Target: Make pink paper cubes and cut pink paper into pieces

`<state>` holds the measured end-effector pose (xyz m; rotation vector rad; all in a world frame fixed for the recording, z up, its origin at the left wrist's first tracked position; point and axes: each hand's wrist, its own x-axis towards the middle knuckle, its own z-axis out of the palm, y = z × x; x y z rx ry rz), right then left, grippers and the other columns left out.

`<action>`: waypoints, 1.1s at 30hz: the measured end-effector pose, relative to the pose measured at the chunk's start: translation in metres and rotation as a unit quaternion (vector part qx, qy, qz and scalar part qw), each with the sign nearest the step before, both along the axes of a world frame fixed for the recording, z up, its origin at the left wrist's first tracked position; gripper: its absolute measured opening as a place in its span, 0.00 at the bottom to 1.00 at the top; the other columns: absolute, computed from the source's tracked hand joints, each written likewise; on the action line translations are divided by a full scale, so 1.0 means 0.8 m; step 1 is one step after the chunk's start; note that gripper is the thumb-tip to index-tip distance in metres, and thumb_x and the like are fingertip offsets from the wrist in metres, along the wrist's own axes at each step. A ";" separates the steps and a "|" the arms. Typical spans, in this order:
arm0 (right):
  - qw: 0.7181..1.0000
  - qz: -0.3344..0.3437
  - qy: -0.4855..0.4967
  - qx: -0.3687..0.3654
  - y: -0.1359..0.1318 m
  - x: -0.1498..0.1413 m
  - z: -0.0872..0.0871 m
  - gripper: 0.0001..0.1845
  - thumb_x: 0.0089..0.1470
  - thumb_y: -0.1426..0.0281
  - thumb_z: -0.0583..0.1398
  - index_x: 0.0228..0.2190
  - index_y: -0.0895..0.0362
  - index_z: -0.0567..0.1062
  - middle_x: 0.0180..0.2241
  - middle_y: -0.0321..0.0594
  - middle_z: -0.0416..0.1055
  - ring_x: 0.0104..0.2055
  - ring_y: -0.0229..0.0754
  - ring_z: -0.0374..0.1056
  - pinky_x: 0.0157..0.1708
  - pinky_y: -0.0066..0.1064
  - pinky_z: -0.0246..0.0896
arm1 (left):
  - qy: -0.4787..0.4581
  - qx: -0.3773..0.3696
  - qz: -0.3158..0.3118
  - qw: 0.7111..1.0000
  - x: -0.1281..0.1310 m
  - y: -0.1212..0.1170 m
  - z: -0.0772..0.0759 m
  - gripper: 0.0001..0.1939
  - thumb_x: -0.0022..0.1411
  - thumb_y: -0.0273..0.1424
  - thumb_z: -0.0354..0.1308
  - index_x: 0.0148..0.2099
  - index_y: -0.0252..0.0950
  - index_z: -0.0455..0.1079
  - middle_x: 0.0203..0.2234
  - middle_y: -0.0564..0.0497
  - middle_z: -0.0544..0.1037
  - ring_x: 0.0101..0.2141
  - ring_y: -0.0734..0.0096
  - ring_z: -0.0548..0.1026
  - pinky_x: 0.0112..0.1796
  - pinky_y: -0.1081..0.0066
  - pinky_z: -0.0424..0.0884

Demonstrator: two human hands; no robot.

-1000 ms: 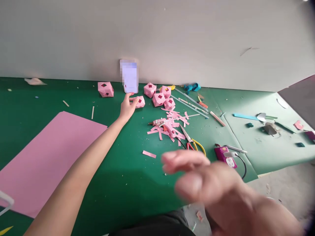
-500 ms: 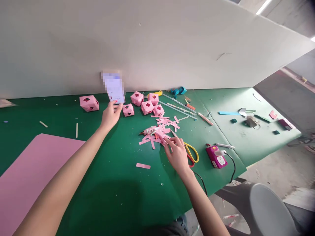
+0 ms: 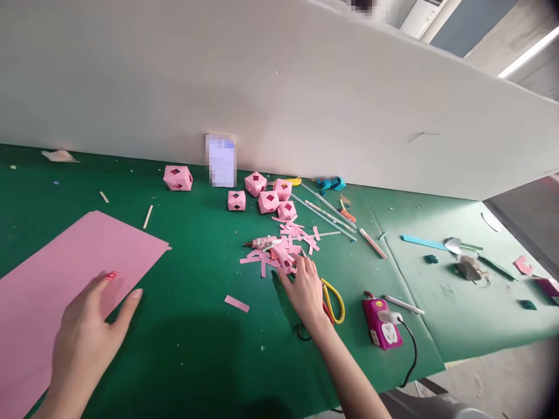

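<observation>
Left hand (image 3: 85, 334) shifted from phone (image 3: 222, 163) to pink sheet (image 3: 78, 262), fingers wide; glue gun (image 3: 282, 250) at right hand's (image 3: 305, 288) ten o'clock, by its fingertips (grip: cannot tell).

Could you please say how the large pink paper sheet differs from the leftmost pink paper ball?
The large pink paper sheet lies flat, whereas the faceted pink paper ball is a raised form with dark diamond openings. The left hand partly hides the sheet but not the ball. Both are pink, on the green table.
</observation>
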<state>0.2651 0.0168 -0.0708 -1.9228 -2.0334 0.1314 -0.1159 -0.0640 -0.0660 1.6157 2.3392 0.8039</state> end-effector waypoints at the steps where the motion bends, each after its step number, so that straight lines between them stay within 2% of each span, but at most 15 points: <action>1: 1.000 -0.016 -0.016 -0.022 0.009 -0.004 -0.001 0.21 0.66 0.54 0.60 0.48 0.59 0.76 0.46 0.53 0.77 0.48 0.56 0.74 0.40 0.40 0.69 | 0.034 0.031 -0.015 0.999 -0.002 0.004 -0.007 0.41 0.66 0.54 0.54 0.76 0.62 0.45 0.77 0.60 0.49 0.72 0.37 0.57 0.68 0.34 0.61; 3: 0.999 -0.011 -0.020 -0.039 0.025 -0.011 -0.002 0.19 0.66 0.53 0.61 0.39 0.58 0.76 0.41 0.53 0.78 0.42 0.54 0.75 0.34 0.36 0.65 | 0.068 0.026 -0.050 0.996 -0.004 0.015 -0.018 0.43 0.67 0.56 0.52 0.76 0.70 0.33 0.77 0.69 0.37 0.74 0.33 0.48 0.67 0.25 0.56; 5: 0.999 -0.003 -0.015 -0.045 0.031 -0.014 0.002 0.17 0.67 0.56 0.60 0.35 0.57 0.74 0.37 0.49 0.77 0.36 0.49 0.74 0.29 0.33 0.60 | 0.075 0.021 -0.071 0.994 -0.003 0.021 -0.026 0.42 0.69 0.54 0.51 0.76 0.71 0.31 0.77 0.68 0.40 0.73 0.30 0.50 0.63 0.21 0.58; 7: 0.999 0.000 -0.002 -0.044 0.027 -0.011 0.011 0.14 0.69 0.59 0.57 0.36 0.56 0.73 0.38 0.45 0.77 0.32 0.44 0.74 0.28 0.31 0.58 | 0.064 0.051 -0.095 0.992 0.004 0.022 -0.033 0.38 0.71 0.50 0.51 0.77 0.63 0.41 0.76 0.58 0.53 0.72 0.32 0.56 0.64 0.25 0.62; 10: 0.999 -0.005 0.014 -0.040 0.012 -0.001 0.025 0.13 0.72 0.64 0.52 0.38 0.55 0.72 0.40 0.43 0.78 0.33 0.42 0.74 0.31 0.30 0.61 | 0.037 0.092 -0.153 0.983 0.031 0.021 -0.040 0.29 0.73 0.44 0.51 0.72 0.45 0.60 0.66 0.40 0.72 0.68 0.36 0.66 0.64 0.35 0.67; 13: 0.999 -0.016 0.015 -0.048 -0.003 0.005 0.029 0.11 0.70 0.60 0.57 0.41 0.55 0.72 0.43 0.46 0.78 0.40 0.46 0.76 0.35 0.32 0.63 | 0.009 0.082 -0.206 0.975 0.065 0.020 -0.045 0.24 0.74 0.43 0.51 0.67 0.44 0.67 0.59 0.41 0.79 0.67 0.40 0.68 0.63 0.37 0.69; 15: 0.998 -0.023 0.013 -0.060 -0.010 0.003 0.024 0.16 0.64 0.55 0.63 0.41 0.55 0.72 0.43 0.49 0.78 0.41 0.51 0.76 0.33 0.33 0.62 | -0.003 0.085 -0.217 0.973 0.081 0.017 -0.045 0.21 0.74 0.42 0.52 0.65 0.46 0.68 0.58 0.43 0.80 0.67 0.41 0.68 0.61 0.38 0.72; 17: 0.997 -0.024 0.015 -0.077 -0.013 -0.002 0.018 0.17 0.59 0.55 0.67 0.38 0.55 0.71 0.38 0.47 0.79 0.35 0.50 0.75 0.28 0.32 0.58 | -0.004 0.106 -0.218 0.970 0.088 0.011 -0.042 0.20 0.74 0.40 0.53 0.64 0.46 0.69 0.57 0.44 0.80 0.66 0.43 0.70 0.58 0.42 0.76; 19: 0.996 -0.012 0.026 -0.089 -0.015 -0.005 0.014 0.13 0.57 0.61 0.67 0.33 0.54 0.70 0.31 0.41 0.77 0.27 0.46 0.70 0.24 0.31 0.52 | 0.005 0.134 -0.218 0.967 0.088 0.001 -0.037 0.19 0.74 0.37 0.54 0.64 0.47 0.69 0.55 0.44 0.81 0.64 0.45 0.72 0.55 0.45 0.79; 22: 0.995 0.011 0.059 -0.084 -0.018 0.000 0.023 0.10 0.56 0.66 0.64 0.29 0.52 0.67 0.26 0.35 0.73 0.24 0.40 0.65 0.26 0.29 0.54 | 0.022 0.161 -0.237 0.958 0.092 -0.016 -0.033 0.21 0.74 0.34 0.55 0.66 0.52 0.68 0.52 0.47 0.83 0.58 0.49 0.79 0.52 0.48 0.81; 25: 0.993 0.009 0.099 -0.063 -0.025 0.017 0.045 0.10 0.58 0.61 0.61 0.30 0.52 0.66 0.27 0.33 0.71 0.25 0.37 0.63 0.29 0.28 0.58 | 0.032 0.132 -0.291 0.947 0.116 -0.019 -0.038 0.31 0.74 0.40 0.55 0.75 0.53 0.55 0.61 0.44 0.78 0.61 0.50 0.76 0.56 0.49 0.79; 28: 0.989 -0.010 0.147 -0.034 -0.032 0.038 0.064 0.13 0.57 0.58 0.61 0.29 0.51 0.65 0.25 0.31 0.69 0.24 0.36 0.60 0.28 0.27 0.57 | 0.060 0.080 -0.340 0.935 0.149 0.007 -0.052 0.47 0.72 0.54 0.52 0.80 0.41 0.35 0.74 0.33 0.55 0.72 0.41 0.58 0.65 0.40 0.67; 30: 0.987 -0.029 0.160 0.005 -0.034 0.050 0.069 0.13 0.55 0.59 0.61 0.28 0.51 0.64 0.25 0.31 0.67 0.24 0.36 0.59 0.28 0.27 0.57 | 0.064 0.067 -0.331 0.939 0.167 0.038 -0.060 0.52 0.71 0.58 0.49 0.80 0.32 0.32 0.75 0.26 0.49 0.74 0.37 0.51 0.67 0.36 0.60; 31: 0.986 -0.042 0.157 0.024 -0.034 0.055 0.069 0.14 0.55 0.58 0.62 0.28 0.51 0.64 0.25 0.31 0.67 0.24 0.36 0.59 0.28 0.28 0.56 | 0.055 0.057 -0.322 0.944 0.175 0.054 -0.063 0.55 0.69 0.60 0.49 0.80 0.28 0.34 0.74 0.23 0.48 0.74 0.35 0.49 0.68 0.35 0.57; 33: 0.987 -0.074 0.138 0.048 -0.031 0.066 0.066 0.14 0.55 0.57 0.61 0.27 0.51 0.64 0.25 0.32 0.67 0.24 0.37 0.59 0.29 0.29 0.56 | 0.022 0.035 -0.310 0.950 0.191 0.083 -0.063 0.56 0.66 0.63 0.51 0.79 0.28 0.42 0.74 0.23 0.49 0.74 0.34 0.48 0.69 0.33 0.51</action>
